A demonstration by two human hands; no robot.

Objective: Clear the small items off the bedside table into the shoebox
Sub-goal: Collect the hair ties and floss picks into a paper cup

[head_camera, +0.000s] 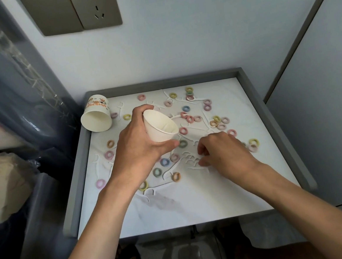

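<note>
On the bedside table (201, 204), small items lie scattered.
At left a printed cup (95, 117) lies on its side; the left hand (139, 150) grips a tilted white cup (160, 126); the right hand (224, 154) pinches floss picks (190, 161) among coloured rings (186, 108).

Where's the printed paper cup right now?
Head view: the printed paper cup lies on its side at the table's far-left corner, mouth toward the camera, left of the plain cup the left hand grips.
</note>
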